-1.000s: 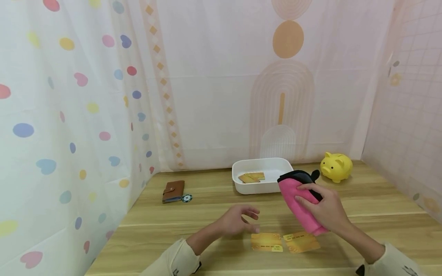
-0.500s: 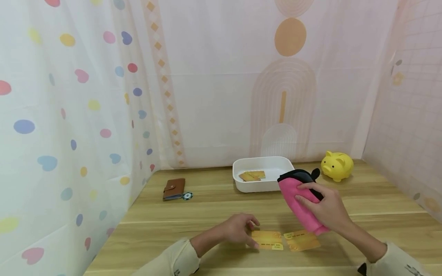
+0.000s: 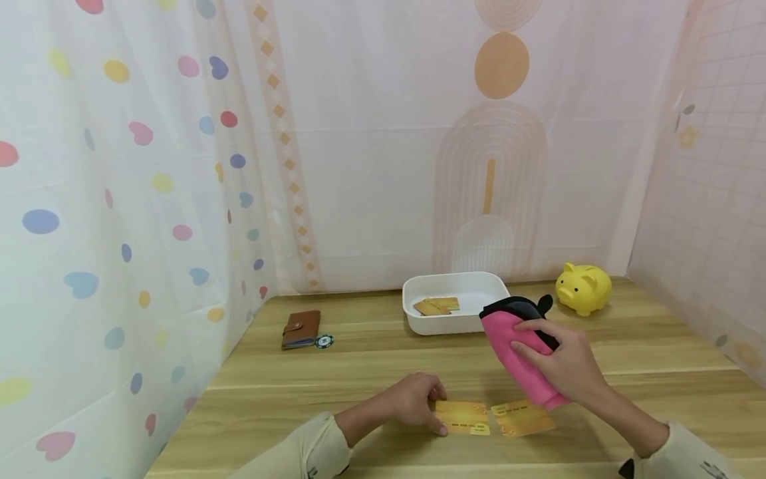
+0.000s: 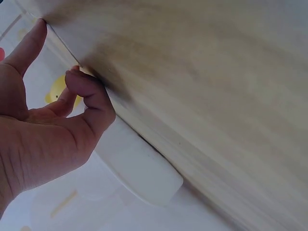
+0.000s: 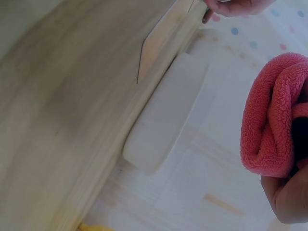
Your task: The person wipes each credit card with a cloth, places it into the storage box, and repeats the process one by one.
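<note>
My left hand (image 3: 414, 399) is at the left end of an orange bank card (image 3: 463, 418) that lies flat on the table. Its thumb and curled fingers grip the card at its two left corners. Just right of it lies a second orange card (image 3: 522, 418), slightly turned. Above that one, my right hand (image 3: 565, 359) holds a folded pink plush cloth (image 3: 519, 356) with a black side and a small black tab. The right wrist view shows the thick folds of the plush cloth (image 5: 269, 120). In the left wrist view the left hand's (image 4: 57, 120) fingertips reach the tabletop.
A white tray (image 3: 461, 325) holding several orange cards (image 3: 437, 306) stands at the back. Right of it is a yellow piggy bank (image 3: 583, 289). A brown wallet (image 3: 301, 329) and a poker chip (image 3: 324, 341) lie at the left. Curtains (image 3: 359, 166) enclose the wooden table.
My left hand has lowered from just above and left of the left card onto its left end, with the fingers drawn in. The right hand keeps holding the pink plush cloth in place.
</note>
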A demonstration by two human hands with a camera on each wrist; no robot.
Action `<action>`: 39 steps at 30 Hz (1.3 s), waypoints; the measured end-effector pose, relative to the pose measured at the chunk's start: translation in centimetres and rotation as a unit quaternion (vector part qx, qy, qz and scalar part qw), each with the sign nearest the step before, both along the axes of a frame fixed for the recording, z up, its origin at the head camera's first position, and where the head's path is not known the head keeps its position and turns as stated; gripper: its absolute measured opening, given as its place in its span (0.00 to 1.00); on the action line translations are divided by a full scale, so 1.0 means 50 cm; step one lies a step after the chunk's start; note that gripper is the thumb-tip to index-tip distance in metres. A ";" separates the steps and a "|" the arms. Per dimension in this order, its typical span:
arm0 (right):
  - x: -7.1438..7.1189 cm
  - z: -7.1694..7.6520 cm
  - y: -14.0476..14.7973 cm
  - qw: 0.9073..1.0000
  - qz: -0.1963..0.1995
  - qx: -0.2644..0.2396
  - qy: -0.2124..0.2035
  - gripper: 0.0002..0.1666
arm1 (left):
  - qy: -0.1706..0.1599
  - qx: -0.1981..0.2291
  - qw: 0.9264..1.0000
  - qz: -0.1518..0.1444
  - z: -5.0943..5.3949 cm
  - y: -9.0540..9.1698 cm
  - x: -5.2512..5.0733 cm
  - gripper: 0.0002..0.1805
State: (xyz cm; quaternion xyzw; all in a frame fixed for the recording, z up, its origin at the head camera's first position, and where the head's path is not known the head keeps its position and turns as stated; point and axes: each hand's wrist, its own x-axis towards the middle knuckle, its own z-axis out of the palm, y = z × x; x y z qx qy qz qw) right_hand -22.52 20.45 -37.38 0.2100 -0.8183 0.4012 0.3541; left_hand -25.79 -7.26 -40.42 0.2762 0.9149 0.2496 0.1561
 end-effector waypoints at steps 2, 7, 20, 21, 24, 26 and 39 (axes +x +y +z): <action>0.001 0.000 -0.001 1.000 0.001 -0.001 0.000 0.16 | -0.002 0.003 1.000 0.000 0.000 0.000 0.000 0.21; 0.001 0.000 -0.002 1.000 -0.005 0.003 0.002 0.16 | -0.007 0.006 1.000 -0.002 0.000 0.001 0.001 0.18; 0.003 0.000 -0.003 1.000 -0.003 -0.001 -0.001 0.15 | 0.002 -0.003 1.000 0.004 0.001 0.004 0.003 0.21; 0.003 0.000 -0.003 1.000 -0.002 -0.002 -0.001 0.15 | 0.004 0.000 1.000 0.003 0.000 0.004 0.002 0.21; 0.003 -0.001 -0.002 1.000 -0.001 -0.003 -0.003 0.15 | 0.008 0.008 1.000 -0.002 -0.001 0.003 0.002 0.23; 0.003 -0.002 -0.001 1.000 0.000 -0.003 -0.003 0.15 | 0.003 0.019 1.000 -0.006 -0.001 0.002 0.002 0.24; 0.004 -0.005 -0.007 1.000 0.009 -0.011 -0.005 0.16 | -0.056 0.115 0.992 0.002 0.005 0.000 0.001 0.24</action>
